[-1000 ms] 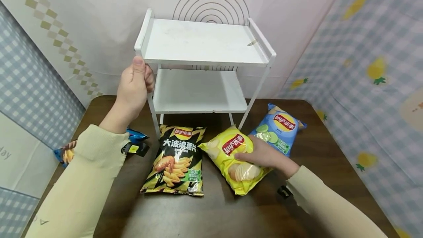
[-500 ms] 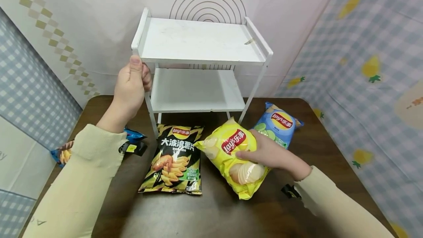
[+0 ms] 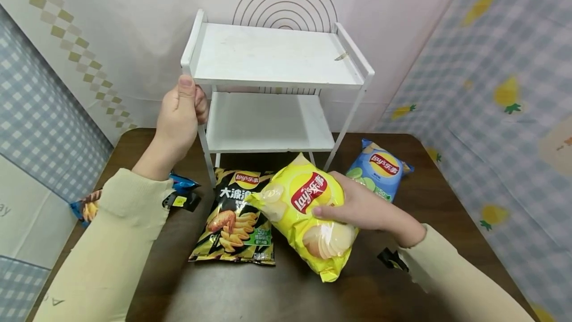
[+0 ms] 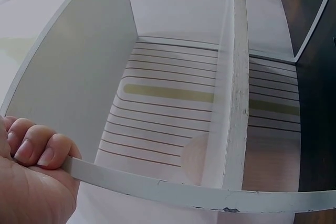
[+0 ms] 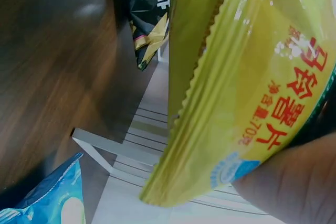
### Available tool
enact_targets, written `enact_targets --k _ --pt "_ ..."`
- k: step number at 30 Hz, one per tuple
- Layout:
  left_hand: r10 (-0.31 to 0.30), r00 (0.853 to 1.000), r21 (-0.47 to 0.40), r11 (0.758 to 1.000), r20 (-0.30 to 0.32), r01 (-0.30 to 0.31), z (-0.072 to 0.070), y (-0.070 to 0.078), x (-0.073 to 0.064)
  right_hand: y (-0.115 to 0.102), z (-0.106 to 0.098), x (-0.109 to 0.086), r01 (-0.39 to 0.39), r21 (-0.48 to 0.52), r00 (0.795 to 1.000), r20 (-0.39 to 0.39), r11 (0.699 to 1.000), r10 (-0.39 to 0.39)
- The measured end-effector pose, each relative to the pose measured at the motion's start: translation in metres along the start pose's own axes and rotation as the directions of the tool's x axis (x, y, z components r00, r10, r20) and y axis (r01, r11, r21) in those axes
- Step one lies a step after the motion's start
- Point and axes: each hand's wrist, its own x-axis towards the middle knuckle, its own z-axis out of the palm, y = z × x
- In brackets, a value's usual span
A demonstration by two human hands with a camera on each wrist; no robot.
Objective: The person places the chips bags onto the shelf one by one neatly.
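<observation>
- In the head view we see the left hand (image 3: 180, 108) wrapped round the front post (image 3: 206, 155) of a white shelf (image 3: 272, 56), which stands to that hand's right.
- We see the right hand (image 3: 359, 205) gripping the yellow bag (image 3: 308, 212), thumb across its front; the bag is tilted in front of the shelf and overlaps the black bag (image 3: 232, 227) in our view. We cannot tell whether the two touch.
- The black bag lies flat between the hands; the blue bag (image 3: 382, 165) lies just beyond the right hand.
- Under both hands we see a dark brown table (image 3: 250, 292), glossy, with a broad pale glare nearer us. A packet (image 3: 88, 208) lies partly hidden past the left sleeve (image 3: 107, 247).
- Beyond the hands hangs a pale sheet (image 3: 147, 53) with brown arcs; blue checked cloth (image 3: 42, 83) hangs left of the left hand, and pineapple-patterned cloth (image 3: 469, 103) right of the right.
- In the left wrist view we see fingers curled over the post, its paint chipped; the sheet's stripes show behind.
- In the right wrist view we see a digit pressed on the yellow bag near its crimped edge, and the table's wood grain beside it.
</observation>
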Motion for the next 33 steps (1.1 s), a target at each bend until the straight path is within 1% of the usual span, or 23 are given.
enact_targets --k 3,6,8,10,13,17,21,23,27,31,33 --pt "0.000 1.000 0.000 1.000 -0.001 0.000 0.001 0.001 0.000 -0.004 0.000 -0.002 0.030 0.007 0.999 0.010 1.000 -0.030" --pt "-0.001 1.000 0.000 1.000 -0.002 0.001 0.002 0.002 0.000 -0.009 -0.002 -0.002 0.086 0.023 0.996 0.016 0.996 -0.086" --pt "-0.001 1.000 -0.002 1.000 -0.001 0.001 0.003 0.002 0.000 -0.014 -0.003 -0.001 0.123 0.015 0.992 0.003 0.992 -0.123" --pt "0.002 1.000 -0.004 1.000 -0.001 -0.002 0.003 0.002 0.000 -0.018 -0.005 0.001 0.152 0.006 0.988 -0.024 0.988 -0.152" --pt "0.001 1.000 0.000 1.000 -0.004 -0.001 0.003 0.001 0.001 -0.023 -0.007 0.008 0.169 -0.007 0.980 -0.100 0.986 -0.169" --pt "-0.012 1.000 0.017 1.000 -0.007 0.012 0.003 0.001 0.000 -0.029 -0.009 0.020 0.176 0.003 0.965 -0.196 0.984 -0.172" --pt "-0.026 1.000 0.030 0.999 -0.006 0.026 0.003 0.001 -0.001 -0.036 -0.010 0.033 0.175 -0.004 0.954 -0.248 0.984 -0.171" --pt "-0.024 1.000 0.034 0.999 -0.008 0.024 0.002 0.001 -0.001 -0.040 -0.012 0.038 0.158 -0.026 0.947 -0.279 0.987 -0.159" --pt "-0.014 1.000 0.026 1.000 -0.010 0.014 0.001 0.001 0.000 -0.048 -0.020 0.052 0.117 -0.029 0.931 -0.344 0.993 -0.120" --pt "-0.012 1.000 0.019 1.000 -0.013 0.012 0.001 0.002 0.000 -0.055 -0.027 0.067 0.124 -0.007 0.917 -0.380 0.992 -0.117" --pt "-0.011 1.000 0.016 1.000 -0.013 0.012 0.002 0.002 0.000 -0.060 -0.029 0.074 0.131 -0.004 0.915 -0.384 0.991 -0.123"
